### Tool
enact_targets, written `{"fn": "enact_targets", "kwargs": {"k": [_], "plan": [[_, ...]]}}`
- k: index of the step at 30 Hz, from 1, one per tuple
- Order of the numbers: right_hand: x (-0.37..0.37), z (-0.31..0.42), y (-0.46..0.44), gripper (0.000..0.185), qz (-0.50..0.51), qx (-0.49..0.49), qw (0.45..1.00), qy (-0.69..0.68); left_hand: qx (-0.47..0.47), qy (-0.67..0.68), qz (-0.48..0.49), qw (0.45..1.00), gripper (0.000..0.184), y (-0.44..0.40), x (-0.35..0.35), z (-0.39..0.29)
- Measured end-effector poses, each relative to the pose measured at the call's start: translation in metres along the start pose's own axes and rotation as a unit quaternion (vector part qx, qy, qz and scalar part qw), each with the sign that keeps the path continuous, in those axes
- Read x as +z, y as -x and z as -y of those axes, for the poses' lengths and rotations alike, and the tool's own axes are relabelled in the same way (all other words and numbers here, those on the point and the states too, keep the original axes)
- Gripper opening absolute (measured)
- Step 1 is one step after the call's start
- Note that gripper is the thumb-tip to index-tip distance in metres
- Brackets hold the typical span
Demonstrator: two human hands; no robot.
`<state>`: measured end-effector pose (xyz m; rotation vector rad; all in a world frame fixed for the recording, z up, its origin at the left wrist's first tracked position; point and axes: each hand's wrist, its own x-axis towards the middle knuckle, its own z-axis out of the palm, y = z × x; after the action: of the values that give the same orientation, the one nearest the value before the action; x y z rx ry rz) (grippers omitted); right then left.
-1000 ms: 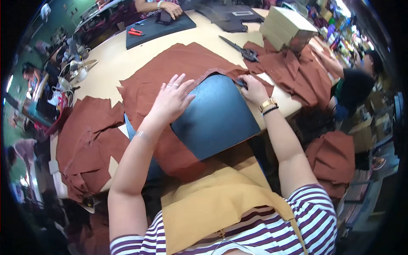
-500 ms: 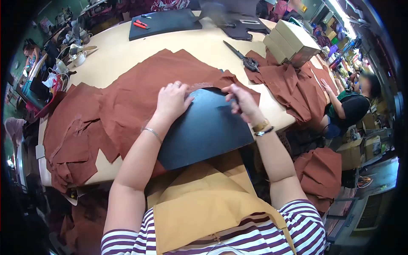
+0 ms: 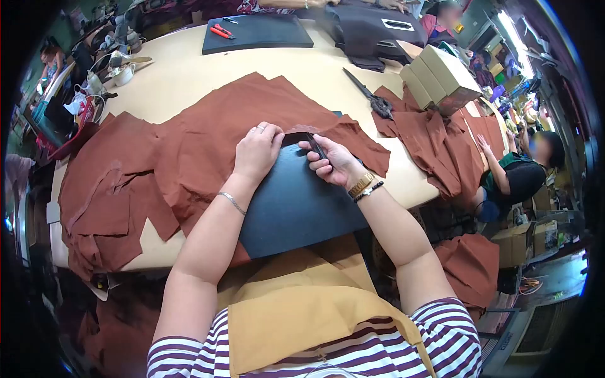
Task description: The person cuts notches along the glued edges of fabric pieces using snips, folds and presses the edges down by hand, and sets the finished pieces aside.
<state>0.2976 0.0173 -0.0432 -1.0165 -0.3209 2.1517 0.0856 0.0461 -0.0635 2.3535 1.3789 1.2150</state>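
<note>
A large reddish-brown sheet of leather or cloth point(image 3: 227, 113) lies over the table and over a black board point(image 3: 296, 201) in front of me. My left hand point(image 3: 257, 152) is closed on the sheet's near edge, thumb and fingers pinched together at the board's far side. My right hand point(image 3: 335, 165) is closed around a slim dark tool point(image 3: 317, 146), whose tip is near the same edge, where a dark strip shows. The tool's exact kind is hard to make out. Large dark scissors point(image 3: 372, 97) lie beyond my right hand.
Another black board point(image 3: 258, 34) with a red cutter point(image 3: 222, 31) is at the back. Cardboard boxes point(image 3: 438, 79) stand on more brown material point(image 3: 428, 138) at the right. A person point(image 3: 517, 164) works at the right; a red basket point(image 3: 75, 132) sits left.
My right hand, loosely curled before, has moved left toward my left hand and now grips the dark tool. My left fingers have closed on the sheet's edge. The view has shifted slightly.
</note>
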Motion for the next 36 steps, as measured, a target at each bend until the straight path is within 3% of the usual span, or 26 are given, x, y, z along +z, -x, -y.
{"fn": "enact_targets", "kwargs": {"k": [10,17,23,29,36], "plan": [[0.002,-0.004,-0.007,0.032,-0.033,-0.052,0.997,0.036,-0.01,0.017,0.014,1.0,0.012,0.002,0.0,0.002],[-0.003,-0.001,-0.005,0.032,0.014,-0.014,1.0,0.006,-0.017,0.019,0.012,1.0,0.012,0.002,0.0,0.001],[-0.001,-0.005,-0.01,0.032,-0.023,-0.067,0.996,0.048,-0.017,0.023,0.017,0.999,0.012,0.003,-0.003,0.0],[0.003,-0.003,-0.007,0.034,-0.014,-0.028,0.999,0.02,-0.023,0.011,0.017,1.0,0.012,0.001,-0.003,-0.001],[0.007,-0.009,-0.006,0.032,-0.043,-0.066,0.995,0.066,-0.015,0.01,0.015,1.0,0.012,0.002,-0.002,0.004]]}}
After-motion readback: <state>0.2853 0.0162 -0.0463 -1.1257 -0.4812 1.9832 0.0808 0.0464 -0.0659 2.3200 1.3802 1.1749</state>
